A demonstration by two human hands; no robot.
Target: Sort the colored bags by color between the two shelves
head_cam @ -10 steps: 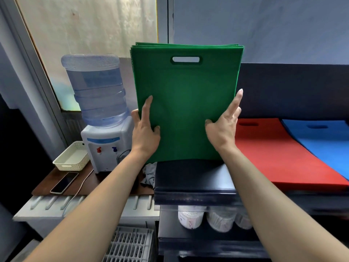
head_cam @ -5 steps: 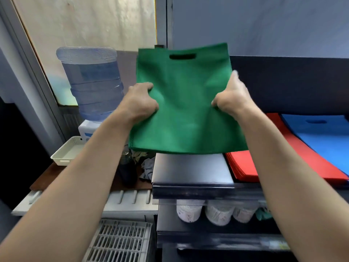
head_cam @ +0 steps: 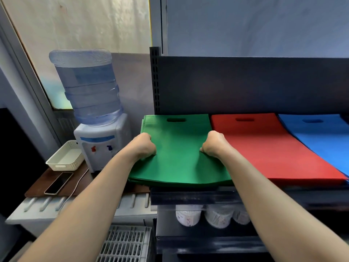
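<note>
The left hand [head_cam: 143, 146] and the right hand [head_cam: 214, 143] are both clenched on the green bags [head_cam: 179, 157]. One hand is at each side edge of the stack, knuckles up and fingers curled down into the fabric, which puckers a little beside each fist. The hands are apart, with the middle of the top bag bare between them.

The green bags lie flat at the left end of the shelf [head_cam: 188, 197], handle cut-out toward the back panel. The stack's near edge (several layers show there) hangs slightly over the shelf's front edge, and its left side juts a little past the shelf's left edge.

The red bags [head_cam: 264, 148] lie just beside the green ones to the right, in the middle of the shelf, and the right hand sits at the line between the two stacks. The blue bags [head_cam: 321, 140] lie beside the red at the right end and run out of view. All three stacks have their cut-outs toward the back.

Under the shelf's front edge, three white tubs [head_cam: 188, 216] stand in a row on a lower level.

Left of the shelf and lower, a dispenser [head_cam: 102, 146] carries a water bottle [head_cam: 86, 87]. Near it are a cream basket [head_cam: 65, 159], a phone [head_cam: 58, 183] lying flat on a brown board [head_cam: 35, 190], and a white cable [head_cam: 75, 188]. A grey crate [head_cam: 128, 242] sits at the bottom, between the forearms.
</note>
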